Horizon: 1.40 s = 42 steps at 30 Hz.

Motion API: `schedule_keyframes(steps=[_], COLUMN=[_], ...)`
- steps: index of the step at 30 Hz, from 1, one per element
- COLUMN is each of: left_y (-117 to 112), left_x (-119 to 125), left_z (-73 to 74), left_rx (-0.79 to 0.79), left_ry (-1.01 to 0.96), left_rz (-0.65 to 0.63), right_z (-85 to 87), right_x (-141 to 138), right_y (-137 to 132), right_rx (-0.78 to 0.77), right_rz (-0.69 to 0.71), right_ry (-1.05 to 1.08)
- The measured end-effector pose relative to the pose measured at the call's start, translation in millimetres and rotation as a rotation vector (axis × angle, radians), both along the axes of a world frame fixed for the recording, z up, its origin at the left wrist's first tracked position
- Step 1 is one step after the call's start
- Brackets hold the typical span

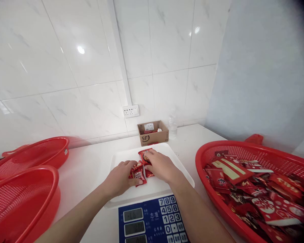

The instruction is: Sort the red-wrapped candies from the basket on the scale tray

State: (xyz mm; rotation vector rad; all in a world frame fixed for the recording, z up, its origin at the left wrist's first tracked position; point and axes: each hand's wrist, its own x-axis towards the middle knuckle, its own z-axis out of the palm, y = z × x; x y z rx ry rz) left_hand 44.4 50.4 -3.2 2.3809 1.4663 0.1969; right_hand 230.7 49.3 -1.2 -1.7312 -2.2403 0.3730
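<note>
Several small red snack packets (138, 175) lie on the white tray (124, 155) of a digital scale (154, 219). My left hand (120, 179) curls round the packets on the left, its thumb and fingers gripping their edges. Over the packets on the right is my right hand (162, 165), fingers bent and closed on a red packet (145, 155) with a round picture. The fingertips of both hands are partly hidden among the packets. Blue keypad and grey displays of the scale face me below the tray.
On the right stands a red plastic basket (201, 158) full of red packets. Two red baskets, a nearer one (56, 179) and a farther one (66, 143), stand at the left. Behind the scale are a cardboard box (157, 137) and a clear bottle (172, 128), near the tiled wall.
</note>
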Motion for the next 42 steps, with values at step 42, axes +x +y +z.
schedule_keyframes(steps=[42], left_y=[-6], left_x=[-5], left_z=[4.5], left_rx=[-0.031], left_ry=[0.115], left_rz=[0.016], right_z=[12.4], right_x=[20], right_y=[-12], right_rx=[-0.003], right_rz=[-0.081], right_ry=[0.136])
